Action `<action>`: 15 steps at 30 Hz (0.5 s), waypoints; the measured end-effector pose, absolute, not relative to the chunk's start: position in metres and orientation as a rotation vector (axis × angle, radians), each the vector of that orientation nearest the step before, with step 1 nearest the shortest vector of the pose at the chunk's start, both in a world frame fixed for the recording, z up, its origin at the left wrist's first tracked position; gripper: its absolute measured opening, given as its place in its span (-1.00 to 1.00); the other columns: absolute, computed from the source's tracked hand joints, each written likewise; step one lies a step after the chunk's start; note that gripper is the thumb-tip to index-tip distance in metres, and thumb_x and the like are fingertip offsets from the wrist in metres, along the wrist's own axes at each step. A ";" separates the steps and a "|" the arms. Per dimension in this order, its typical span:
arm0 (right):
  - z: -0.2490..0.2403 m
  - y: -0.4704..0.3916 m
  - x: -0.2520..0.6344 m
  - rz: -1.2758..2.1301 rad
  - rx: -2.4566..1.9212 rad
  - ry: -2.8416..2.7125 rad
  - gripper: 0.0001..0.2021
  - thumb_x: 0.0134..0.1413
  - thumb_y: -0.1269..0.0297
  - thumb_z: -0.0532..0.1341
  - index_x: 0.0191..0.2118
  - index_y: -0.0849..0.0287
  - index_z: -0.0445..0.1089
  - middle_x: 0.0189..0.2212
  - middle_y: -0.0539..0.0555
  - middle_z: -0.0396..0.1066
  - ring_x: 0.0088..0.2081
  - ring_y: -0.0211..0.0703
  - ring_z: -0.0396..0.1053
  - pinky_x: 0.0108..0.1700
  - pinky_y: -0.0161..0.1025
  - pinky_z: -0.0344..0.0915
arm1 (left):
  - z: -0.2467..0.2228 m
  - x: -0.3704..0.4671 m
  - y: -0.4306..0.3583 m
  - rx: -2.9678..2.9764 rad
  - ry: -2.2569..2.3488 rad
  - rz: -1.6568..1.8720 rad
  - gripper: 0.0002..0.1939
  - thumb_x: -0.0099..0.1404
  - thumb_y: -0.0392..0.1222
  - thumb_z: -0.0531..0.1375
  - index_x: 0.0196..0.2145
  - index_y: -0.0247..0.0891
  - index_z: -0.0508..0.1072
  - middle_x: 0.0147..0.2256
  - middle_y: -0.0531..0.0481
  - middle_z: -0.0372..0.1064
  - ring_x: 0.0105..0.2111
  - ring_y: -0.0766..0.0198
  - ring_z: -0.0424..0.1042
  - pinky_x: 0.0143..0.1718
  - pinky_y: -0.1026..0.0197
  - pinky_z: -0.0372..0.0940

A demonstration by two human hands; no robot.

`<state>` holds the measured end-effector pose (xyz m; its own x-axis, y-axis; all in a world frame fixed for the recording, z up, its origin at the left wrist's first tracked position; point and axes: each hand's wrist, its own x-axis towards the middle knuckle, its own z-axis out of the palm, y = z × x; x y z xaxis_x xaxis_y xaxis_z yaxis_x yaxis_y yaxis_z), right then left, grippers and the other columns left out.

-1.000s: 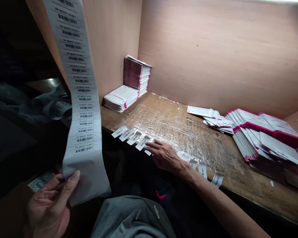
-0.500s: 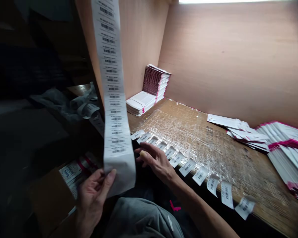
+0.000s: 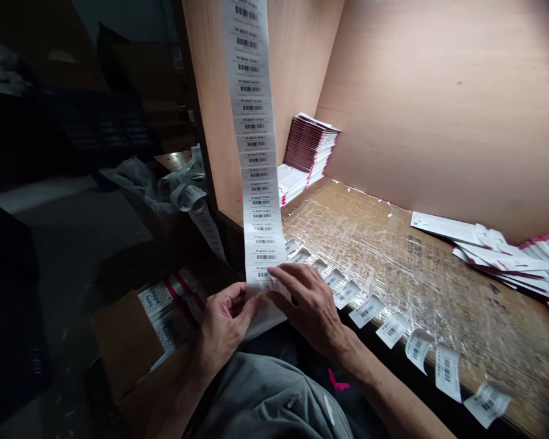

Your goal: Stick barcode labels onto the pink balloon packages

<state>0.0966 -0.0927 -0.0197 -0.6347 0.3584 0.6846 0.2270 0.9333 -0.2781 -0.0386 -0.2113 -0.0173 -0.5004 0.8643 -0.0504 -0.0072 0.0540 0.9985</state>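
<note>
A long strip of white barcode labels (image 3: 258, 164) hangs down in front of me, its lower end folded over with blank backing showing. My left hand (image 3: 224, 323) pinches the left edge near that fold, thumb against fingers. At the right edge, my right hand (image 3: 315, 308) has its thumb and index finger closed on the lowest printed label of the strip. Single barcode labels (image 3: 367, 311) stick in a row along the table's front edge, their lower parts hanging free. Part of that row is hidden behind my right hand.
Folded white-and-pink cardboard pieces (image 3: 312, 146) are stacked in the back left corner. More flat pieces (image 3: 498, 250) lie at the right on the film-covered table (image 3: 370, 244). Below left stands an open carton (image 3: 128, 341). Another label strip (image 3: 205, 225) dangles beside clear plastic.
My right hand has come from the table edge to the strip and closed on its lower end. The view has swung left, so everything sits farther right.
</note>
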 end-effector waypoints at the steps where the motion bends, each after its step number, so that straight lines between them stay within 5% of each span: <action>1: -0.012 -0.092 0.096 0.142 -0.318 -2.368 -0.79 0.27 0.27 0.15 -0.01 0.09 0.39 -0.19 0.13 0.46 -0.20 -0.10 0.40 -0.15 -0.16 0.32 | -0.016 -0.037 -0.211 0.912 1.636 1.521 -0.69 0.15 -0.04 0.30 -0.22 -0.29 0.57 -0.33 -0.09 0.59 -0.33 0.10 0.57 -0.35 0.28 0.43; 8: 0.007 -0.092 0.081 -0.009 -0.077 -2.601 -0.81 0.27 0.36 0.11 -0.37 0.16 0.38 -0.49 0.03 0.39 -0.50 -0.26 0.27 -0.47 -0.28 0.17 | -0.017 -0.034 -0.209 1.014 1.754 1.494 -0.70 0.19 -0.04 0.25 -0.22 -0.29 0.60 -0.38 -0.02 0.58 -0.38 0.16 0.54 -0.42 0.34 0.39; 15: 0.010 -0.088 0.125 1.118 -0.693 -1.488 -0.78 0.23 0.13 0.15 -0.19 0.17 0.40 -0.58 -0.05 0.41 -0.62 -0.26 0.42 -0.56 -0.34 0.34 | -0.021 -0.042 -0.216 0.736 1.680 1.552 -0.56 -0.03 0.06 0.41 -0.25 -0.30 0.59 -0.35 -0.06 0.60 -0.36 0.13 0.57 -0.33 0.28 0.46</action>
